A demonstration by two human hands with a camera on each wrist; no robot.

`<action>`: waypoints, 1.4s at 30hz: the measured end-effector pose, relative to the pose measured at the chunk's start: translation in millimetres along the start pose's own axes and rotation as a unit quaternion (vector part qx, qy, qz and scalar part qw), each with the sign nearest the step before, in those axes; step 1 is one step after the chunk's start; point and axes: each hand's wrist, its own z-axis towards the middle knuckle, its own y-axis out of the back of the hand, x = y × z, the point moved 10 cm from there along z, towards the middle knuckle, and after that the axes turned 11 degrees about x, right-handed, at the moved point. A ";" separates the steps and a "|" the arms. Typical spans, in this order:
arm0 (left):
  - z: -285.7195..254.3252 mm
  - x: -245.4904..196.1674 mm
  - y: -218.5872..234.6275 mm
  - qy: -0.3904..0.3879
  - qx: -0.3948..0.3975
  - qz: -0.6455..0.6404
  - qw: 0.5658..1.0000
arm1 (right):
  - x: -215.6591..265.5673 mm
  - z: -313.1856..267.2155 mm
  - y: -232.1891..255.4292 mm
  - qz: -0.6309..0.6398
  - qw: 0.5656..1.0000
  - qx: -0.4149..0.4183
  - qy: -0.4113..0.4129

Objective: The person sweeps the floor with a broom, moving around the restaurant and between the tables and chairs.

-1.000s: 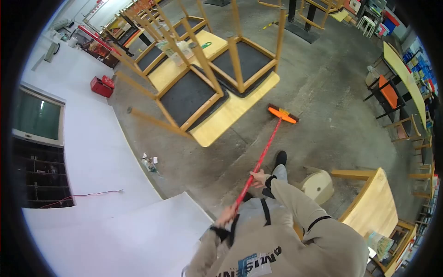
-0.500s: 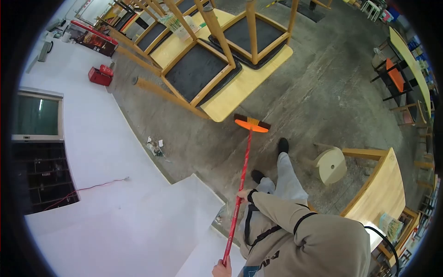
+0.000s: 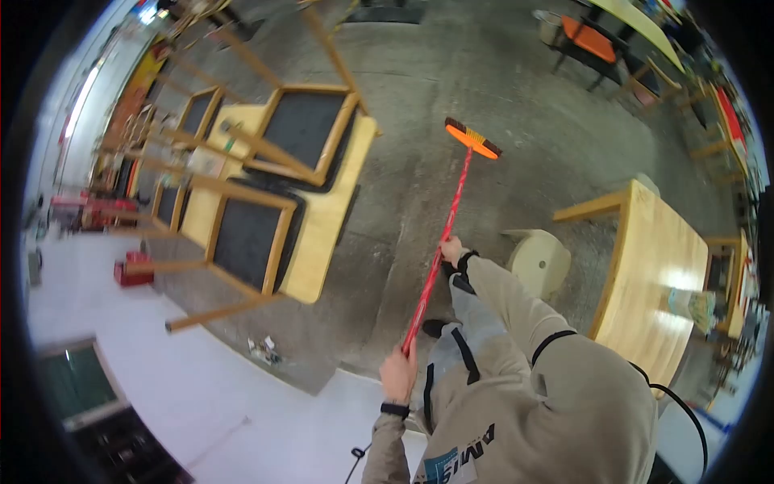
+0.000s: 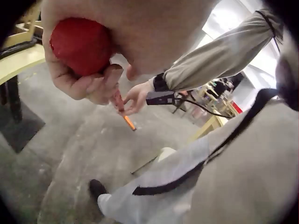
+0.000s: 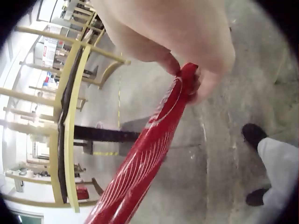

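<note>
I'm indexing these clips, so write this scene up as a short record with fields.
tool: broom, red handle, orange head
left hand: fingers curled round the handle's near end
right hand: holds the handle nearer the head
left side: upturned chairs on a yellow table
right side: beige stool near a wooden table

Head view. Grey floor point(image 3: 403, 89): orange broom head point(image 3: 474, 139) at 1 o'clock, beige stool point(image 3: 542, 264) at 3, small litter point(image 3: 264, 350) at 8. Light-wood table point(image 3: 321, 254) at 9–10: upturned chairs point(image 3: 246, 242) on top. Glossy wooden table point(image 3: 649, 250) at 3: container of sticks point(image 3: 692, 306) near its outer edge.
</note>
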 end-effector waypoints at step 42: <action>-67.5 80.3 215.7 -0.326 0.242 -0.130 0.905 | 13.9 -179.5 -242.4 0.362 0.915 0.141 -0.110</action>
